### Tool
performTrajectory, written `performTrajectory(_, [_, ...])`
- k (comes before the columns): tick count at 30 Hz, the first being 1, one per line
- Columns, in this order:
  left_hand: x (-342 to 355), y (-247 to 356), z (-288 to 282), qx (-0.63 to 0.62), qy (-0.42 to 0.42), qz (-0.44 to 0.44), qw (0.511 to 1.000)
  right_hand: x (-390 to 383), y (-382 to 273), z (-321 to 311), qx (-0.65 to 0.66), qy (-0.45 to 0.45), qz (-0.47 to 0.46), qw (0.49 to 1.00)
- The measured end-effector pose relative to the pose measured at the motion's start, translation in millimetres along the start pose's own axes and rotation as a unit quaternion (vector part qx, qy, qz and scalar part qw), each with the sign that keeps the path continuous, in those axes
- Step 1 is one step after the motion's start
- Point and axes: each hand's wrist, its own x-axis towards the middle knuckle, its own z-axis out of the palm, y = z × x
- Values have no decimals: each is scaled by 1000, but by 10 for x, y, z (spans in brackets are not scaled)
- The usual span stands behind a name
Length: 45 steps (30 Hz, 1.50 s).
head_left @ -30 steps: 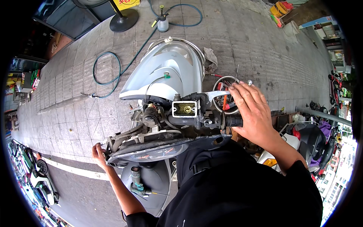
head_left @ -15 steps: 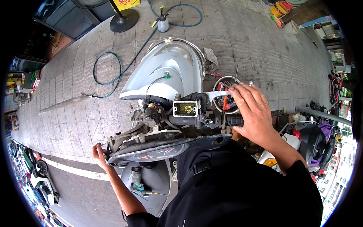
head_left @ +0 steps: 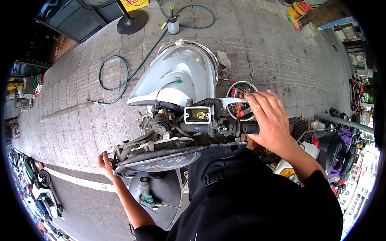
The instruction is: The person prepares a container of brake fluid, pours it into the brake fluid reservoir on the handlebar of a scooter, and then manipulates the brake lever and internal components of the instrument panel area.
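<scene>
My right hand (head_left: 272,120) is closed over the brake lever (head_left: 233,102), fingers laid across its outer end and palm by the black handlebar grip (head_left: 251,127). Inboard of the lever sits a brake fluid reservoir (head_left: 197,115) with its lid off; yellowish fluid and a round fitting show inside. At the far left, my left hand (head_left: 105,164) curls around the left handlebar end, its fingers partly hidden. Between the hands lie the scooter's exposed handlebar and cables, with the speedometer panel (head_left: 165,162) tilted loose on the near side.
The pale front body panel (head_left: 177,72) lies beyond the handlebar. A tool bucket (head_left: 241,116) stands by my right hand. A cordless drill (head_left: 146,193) rests on the scooter below the speedometer. A hose (head_left: 128,74), spray bottle (head_left: 173,25) and fan base (head_left: 132,22) occupy the pavement.
The fingers of my right hand have shifted very slightly toward me on the brake lever. My left hand stays where it was.
</scene>
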Motion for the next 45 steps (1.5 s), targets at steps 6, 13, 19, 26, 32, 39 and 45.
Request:
performTrajectory(6, [24,-21,-34,27,-16,10,999,-25,32,19,2,3,-16,1000])
performTrajectory(13, [8,8,-23,24,-12,1,1000,4,4,-2,11,19,-17,1000])
performTrajectory(19, [11,11,-25,16,-11,0,1000,9,0,5,8,25,-16,1000])
performTrajectory(26, [23,-14,-37,16,-18,3,1000,-57,56,27,-7,-18,-12,1000])
performTrajectory(32, [14,26,-26,14,-19,11,1000,11,-10,-14,10,22,-12,1000])
performTrajectory(39, [-2,29,-13,-8,-4,11,1000,-7,8,5,7,17,-15,1000])
performTrajectory(45, [-12,79,-13,-5,-13,1,1000,-84,86,53,-15,-7,-29,999])
